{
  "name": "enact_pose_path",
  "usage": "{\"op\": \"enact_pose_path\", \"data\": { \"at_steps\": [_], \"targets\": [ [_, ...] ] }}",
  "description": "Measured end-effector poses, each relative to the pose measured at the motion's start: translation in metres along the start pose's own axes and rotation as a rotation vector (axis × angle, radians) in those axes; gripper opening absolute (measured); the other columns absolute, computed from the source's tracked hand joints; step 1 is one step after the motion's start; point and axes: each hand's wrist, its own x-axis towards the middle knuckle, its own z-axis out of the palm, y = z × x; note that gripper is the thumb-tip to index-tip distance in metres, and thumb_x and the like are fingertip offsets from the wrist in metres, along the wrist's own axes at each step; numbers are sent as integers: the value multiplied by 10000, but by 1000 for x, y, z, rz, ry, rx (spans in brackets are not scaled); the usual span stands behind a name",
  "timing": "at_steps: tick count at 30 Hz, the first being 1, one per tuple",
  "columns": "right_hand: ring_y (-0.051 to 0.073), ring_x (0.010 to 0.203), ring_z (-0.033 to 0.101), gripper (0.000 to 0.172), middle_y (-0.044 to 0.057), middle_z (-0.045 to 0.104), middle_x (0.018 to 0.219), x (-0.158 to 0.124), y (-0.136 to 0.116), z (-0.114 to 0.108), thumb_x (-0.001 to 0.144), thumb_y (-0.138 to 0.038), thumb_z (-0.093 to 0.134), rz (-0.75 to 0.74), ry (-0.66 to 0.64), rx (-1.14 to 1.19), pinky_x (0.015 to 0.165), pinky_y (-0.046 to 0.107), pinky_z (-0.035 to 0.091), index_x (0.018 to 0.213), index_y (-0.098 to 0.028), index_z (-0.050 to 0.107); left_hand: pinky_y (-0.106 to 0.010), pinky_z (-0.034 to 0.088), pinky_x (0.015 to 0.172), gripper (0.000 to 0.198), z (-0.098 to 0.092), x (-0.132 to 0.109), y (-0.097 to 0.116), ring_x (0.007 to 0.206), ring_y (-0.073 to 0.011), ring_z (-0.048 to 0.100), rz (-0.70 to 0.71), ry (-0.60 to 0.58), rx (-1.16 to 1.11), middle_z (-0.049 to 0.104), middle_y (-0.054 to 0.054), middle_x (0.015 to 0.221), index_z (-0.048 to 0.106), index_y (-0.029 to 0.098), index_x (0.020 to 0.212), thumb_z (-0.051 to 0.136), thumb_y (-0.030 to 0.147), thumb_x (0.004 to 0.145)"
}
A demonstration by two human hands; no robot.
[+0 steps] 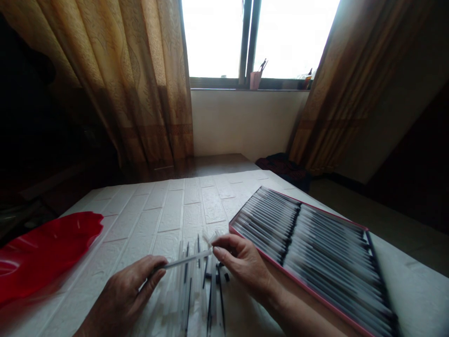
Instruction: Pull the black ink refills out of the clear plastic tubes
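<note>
My left hand pinches one end of a thin translucent pen barrel, which slants slightly upward to the right. At its other end, the thumb and forefinger of my right hand are closed on the tip; a small pale piece by these fingers is too blurred to name. Beneath the barrel, several dark ink refills and clear tubes lie lengthwise on the white table. Small black caps are scattered among them, close to my right hand.
A red-edged tray with two rows of dark-tipped pens stands at the right, beside my right forearm. On the left is a red scalloped plastic dish. The brick-patterned white tabletop reaches toward a brown wooden surface below the window.
</note>
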Motion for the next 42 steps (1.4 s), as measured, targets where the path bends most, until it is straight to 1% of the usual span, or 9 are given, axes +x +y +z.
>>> {"op": "enact_pose_path", "data": {
  "at_steps": [6,11,16,20,26,30,34,37,42],
  "targets": [
    [174,656,642,213,62,768,726,-1,2,2,733,-355,748,21,2,20,640,292,492,788,-162,819,-112,585,722,314,-4,6,5,780,-115,796,14,8,-12,813,49,916,686,312,1061,477,543,1026],
    [135,531,595,247,18,691,603,-1,0,4,736,-401,773,28,34,79,525,249,469,721,-154,777,-156,598,774,333,-2,3,1,790,-138,798,-6,-2,-14,816,29,922,696,299,1055,476,546,1022],
    [117,475,591,373,13,701,626,0,-7,3,771,-529,781,-36,139,155,481,232,472,741,-170,681,-174,602,768,327,-2,2,-2,785,-154,802,-54,-11,-7,824,27,931,707,303,1055,497,550,1008],
    [111,420,567,471,-7,711,616,5,-9,-6,814,-657,710,-97,281,234,437,223,458,884,-207,590,-162,592,640,353,-8,6,-4,715,-155,799,-111,-5,10,826,33,913,687,314,1078,468,581,1005],
    [147,546,665,305,11,763,737,4,-17,-19,915,-516,676,-240,402,251,565,276,560,941,-230,574,-144,550,541,304,-22,9,-14,603,-133,781,-166,-133,39,805,83,769,621,343,1217,474,520,1019],
    [173,663,718,78,44,781,834,-6,-16,-16,993,-288,567,-461,250,-172,649,290,564,984,-230,618,-148,528,469,342,-27,9,-18,564,-139,775,-175,-79,78,801,76,725,647,324,1190,466,553,1011],
    [191,702,718,158,56,753,769,-15,-10,-8,966,-178,516,-605,-56,-645,688,282,515,894,-210,652,-147,548,495,340,-28,9,-14,580,-137,779,-131,-72,104,825,46,805,680,313,1163,516,555,988],
    [192,640,692,190,47,721,697,-19,-9,-3,920,-152,499,-585,-141,-785,624,278,470,820,-203,652,-123,529,467,296,-26,12,-4,543,-118,757,-134,-148,20,796,69,732,694,313,1128,552,522,975],
    [176,604,664,176,24,698,656,-23,-12,0,863,-144,513,-577,-155,-805,602,273,428,768,-214,644,-124,536,503,243,-22,16,11,552,-121,742,-105,-240,-83,764,61,685,720,298,995,571,486,956]
  ]
}}
